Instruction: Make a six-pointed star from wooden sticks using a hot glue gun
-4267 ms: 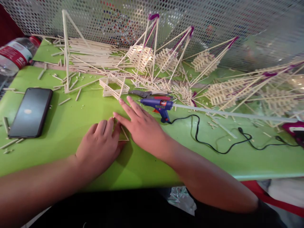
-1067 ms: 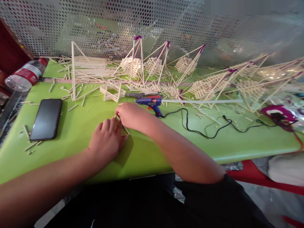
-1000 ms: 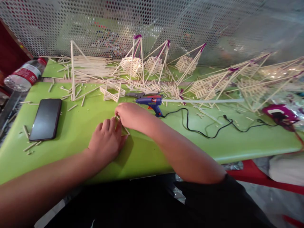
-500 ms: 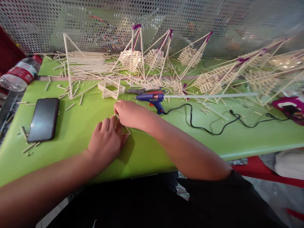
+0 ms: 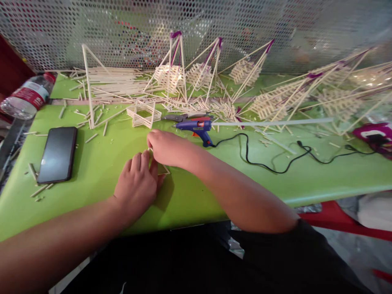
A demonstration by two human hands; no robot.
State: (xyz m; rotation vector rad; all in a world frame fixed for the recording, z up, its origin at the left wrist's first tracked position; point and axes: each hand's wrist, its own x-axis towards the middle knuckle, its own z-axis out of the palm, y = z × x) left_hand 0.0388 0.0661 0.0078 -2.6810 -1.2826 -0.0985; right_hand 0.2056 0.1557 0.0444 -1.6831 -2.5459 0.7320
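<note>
On the green table (image 5: 101,163), my left hand (image 5: 137,185) lies palm down with its fingers pressed onto a small triangle of thin wooden sticks (image 5: 162,170). My right hand (image 5: 167,148) is curled just beyond it, its fingertips pinching the triangle's top corner. Most of the triangle is hidden under both hands. A blue glue gun (image 5: 196,127) lies a little past my right hand, with a long clear glue stick (image 5: 275,122) in its back.
A black phone (image 5: 58,154) lies at the left and a plastic bottle (image 5: 26,96) at the far left. Stick stars (image 5: 143,113), tall stick frames (image 5: 180,69), loose sticks and pliers (image 5: 180,117) fill the back. A black cord (image 5: 269,165) runs right to a purple object (image 5: 373,136).
Over about four seconds my right hand went from flat with fingers stretched out to curled in a pinch at the triangle's top corner. My left hand has stayed pressed in place.
</note>
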